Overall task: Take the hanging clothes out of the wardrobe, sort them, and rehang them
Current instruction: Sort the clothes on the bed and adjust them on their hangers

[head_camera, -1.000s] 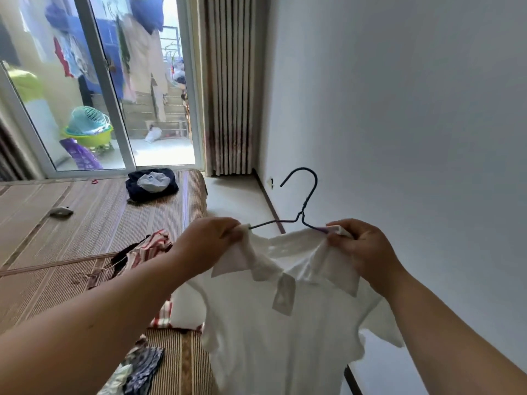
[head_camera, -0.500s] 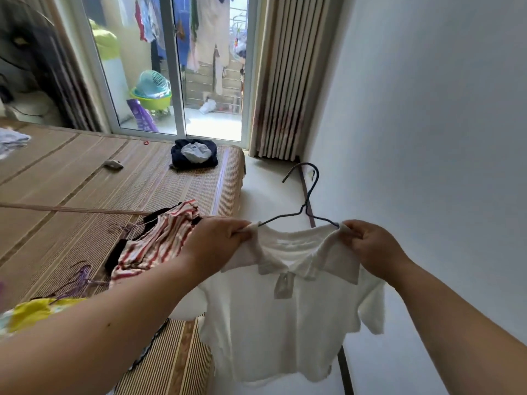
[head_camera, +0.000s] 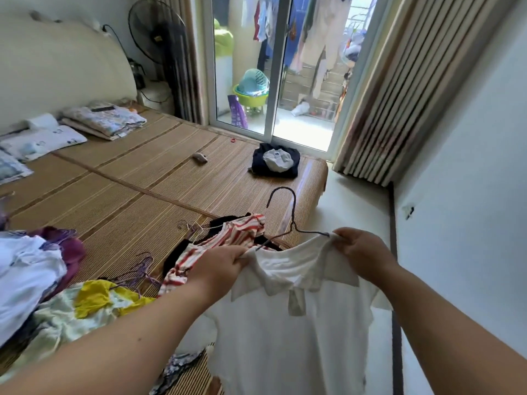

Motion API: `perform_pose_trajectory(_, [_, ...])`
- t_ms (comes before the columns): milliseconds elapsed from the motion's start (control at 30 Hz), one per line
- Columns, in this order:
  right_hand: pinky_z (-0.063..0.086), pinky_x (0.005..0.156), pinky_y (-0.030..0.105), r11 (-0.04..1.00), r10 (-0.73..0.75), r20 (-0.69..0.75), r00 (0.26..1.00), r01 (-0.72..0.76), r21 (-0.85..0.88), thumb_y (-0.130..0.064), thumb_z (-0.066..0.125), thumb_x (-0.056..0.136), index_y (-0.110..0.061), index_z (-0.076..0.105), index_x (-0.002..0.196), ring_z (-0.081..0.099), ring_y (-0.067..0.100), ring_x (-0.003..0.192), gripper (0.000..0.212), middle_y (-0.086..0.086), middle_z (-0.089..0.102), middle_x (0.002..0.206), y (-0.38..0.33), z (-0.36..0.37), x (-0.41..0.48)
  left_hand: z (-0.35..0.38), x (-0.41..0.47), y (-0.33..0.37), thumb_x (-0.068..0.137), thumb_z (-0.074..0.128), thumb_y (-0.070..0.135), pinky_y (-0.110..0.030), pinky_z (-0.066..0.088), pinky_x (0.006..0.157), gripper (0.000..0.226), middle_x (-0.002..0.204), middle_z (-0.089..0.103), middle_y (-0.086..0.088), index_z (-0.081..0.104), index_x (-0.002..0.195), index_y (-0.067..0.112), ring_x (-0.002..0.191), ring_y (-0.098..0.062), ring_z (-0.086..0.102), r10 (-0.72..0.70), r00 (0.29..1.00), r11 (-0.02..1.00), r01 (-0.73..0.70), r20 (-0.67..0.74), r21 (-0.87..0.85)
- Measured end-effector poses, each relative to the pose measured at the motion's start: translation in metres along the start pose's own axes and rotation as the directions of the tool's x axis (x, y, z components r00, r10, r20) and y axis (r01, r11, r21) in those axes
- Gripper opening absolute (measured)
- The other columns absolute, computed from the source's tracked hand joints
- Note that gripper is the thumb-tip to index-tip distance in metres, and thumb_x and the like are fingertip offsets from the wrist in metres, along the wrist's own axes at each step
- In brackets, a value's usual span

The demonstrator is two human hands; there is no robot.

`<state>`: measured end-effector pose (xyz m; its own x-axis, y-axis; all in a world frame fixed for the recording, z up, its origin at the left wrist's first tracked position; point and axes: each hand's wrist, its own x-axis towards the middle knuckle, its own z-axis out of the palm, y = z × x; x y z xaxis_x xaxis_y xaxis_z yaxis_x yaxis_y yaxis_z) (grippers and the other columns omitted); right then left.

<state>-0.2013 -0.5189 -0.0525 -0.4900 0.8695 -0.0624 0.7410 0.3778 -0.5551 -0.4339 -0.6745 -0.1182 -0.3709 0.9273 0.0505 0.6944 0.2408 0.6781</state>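
Shirt of white cloth with short sleeves and a collar (head_camera: 288, 337) hangs in the air at the edge of a bed covered by a woven bamboo mat (head_camera: 142, 195), with a thin dark wire hanger (head_camera: 293, 212) at its neck, hook upward. The 2 hands are apart: the left hand (head_camera: 219, 266) pinches 1 shoulder and the right hand (head_camera: 362, 252) pinches the other. Just behind the left hand a red-and-white striped garment (head_camera: 228, 240) lies on the mat, and a dark folded pile (head_camera: 275, 162) sits farther off.
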Motion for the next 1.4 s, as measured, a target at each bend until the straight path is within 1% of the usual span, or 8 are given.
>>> perform_pose_trajectory(233, [0.045, 0.092, 0.034, 0.989, -0.108, 0.159, 0.981, 0.122, -0.087, -0.031, 0.048, 0.097, -0.023, 0.064, 0.119, 0.058, 0.026, 0.106, 0.028, 0.006, 0.064, 0.119, -0.053, 0.033, 0.117, -0.027, 0.047, -0.049, 0.09, 0.044, 0.043, -0.035, 0.047, 0.064, 0.027, 0.08, 0.067, 0.006, 0.065, 0.09, 0.026, 0.077, -0.016, 0.06, -0.212, 0.975, 0.976, 0.215, -0.063, 0.044])
perform_pose_trajectory(400, [0.044, 0.091, 0.032, 0.961, -0.222, 0.279, 0.934, 0.258, -0.099, -0.029, 0.05, 0.096, -0.025, 0.064, 0.118, 0.058, 0.024, 0.107, 0.026, 0.002, 0.066, 0.116, -0.091, 0.079, 0.197, -0.041, 0.075, -0.09, 0.093, 0.049, 0.039, -0.031, 0.043, 0.067, 0.022, 0.093, 0.07, 0.004, 0.067, 0.1, 0.029, 0.09, -0.02, 0.062, -0.361, 0.92, 0.925, 0.375, -0.154, 0.067])
perform_pose_trajectory(567, [0.046, 0.086, 0.031, 0.924, -0.324, 0.402, 0.856, 0.378, -0.06, -0.023, 0.049, 0.096, -0.02, 0.063, 0.121, 0.06, 0.025, 0.105, 0.028, 0.004, 0.067, 0.113, -0.118, 0.126, 0.288, -0.045, 0.124, -0.135, 0.078, 0.031, 0.067, -0.037, 0.05, 0.072, 0.059, 0.091, 0.071, 0.003, 0.066, 0.099, 0.026, 0.089, -0.023, 0.064, -0.473, 0.846, 0.866, 0.498, -0.246, 0.049])
perform_pose_trajectory(633, [0.045, 0.085, 0.03, 0.915, -0.34, 0.451, 0.825, 0.401, -0.042, -0.023, 0.048, 0.096, -0.022, 0.062, 0.121, 0.061, 0.024, 0.104, 0.028, 0.002, 0.067, 0.114, -0.12, 0.15, 0.328, -0.039, 0.149, -0.157, 0.078, 0.031, 0.065, -0.038, 0.05, 0.072, 0.056, 0.09, 0.071, 0.003, 0.066, 0.098, 0.027, 0.088, -0.024, 0.064, -0.539, 0.801, 0.823, 0.566, -0.259, 0.038])
perform_pose_trajectory(833, [0.047, 0.084, 0.03, 0.902, -0.28, 0.62, 0.733, 0.423, -0.093, -0.023, 0.047, 0.097, -0.023, 0.062, 0.121, 0.059, 0.021, 0.102, 0.028, 0.002, 0.066, 0.113, -0.098, 0.22, 0.422, 0.007, 0.223, -0.216, 0.091, 0.052, 0.032, -0.032, 0.047, 0.075, 0.018, 0.1, 0.069, 0.003, 0.064, 0.104, 0.032, 0.097, -0.024, 0.062, -0.739, 0.651, 0.652, 0.756, -0.17, 0.06])
perform_pose_trajectory(1067, [0.049, 0.083, 0.031, 0.922, -0.213, 0.72, 0.66, 0.38, -0.075, -0.028, 0.051, 0.095, -0.024, 0.065, 0.116, 0.06, 0.023, 0.098, 0.025, 0.005, 0.066, 0.108, -0.057, 0.328, 0.487, 0.063, 0.262, -0.298, 0.093, 0.048, 0.041, -0.036, 0.049, 0.081, 0.022, 0.104, 0.067, 0.002, 0.063, 0.105, 0.032, 0.097, -0.024, 0.06, -0.867, 0.498, 0.497, 0.867, -0.018, 0.038])
perform_pose_trajectory(1267, [0.044, 0.092, 0.033, 0.886, -0.233, 0.708, 0.666, 0.446, -0.127, -0.02, 0.051, 0.092, -0.024, 0.047, 0.137, 0.052, 0.028, 0.117, 0.045, 0.01, 0.053, 0.131, -0.039, 0.396, 0.504, 0.074, 0.268, -0.327, 0.093, 0.052, 0.032, -0.027, 0.043, 0.092, 0.042, 0.134, 0.055, 0.0, 0.05, 0.135, 0.027, 0.119, -0.021, 0.053, -0.891, 0.452, 0.451, 0.892, -0.046, 0.022])
perform_pose_trajectory(1400, [0.04, 0.098, 0.033, 0.774, -0.319, 0.748, 0.583, 0.615, -0.15, -0.024, 0.054, 0.091, -0.029, 0.037, 0.142, 0.044, 0.023, 0.128, 0.054, 0.0, 0.038, 0.147, -0.043, 0.406, 0.485, 0.078, 0.263, -0.317, 0.089, 0.057, 0.031, -0.03, 0.03, 0.11, 0.058, 0.15, 0.034, -0.006, 0.037, 0.144, 0.027, 0.138, -0.019, 0.033, -0.871, 0.492, 0.492, 0.871, -0.006, 0.013])
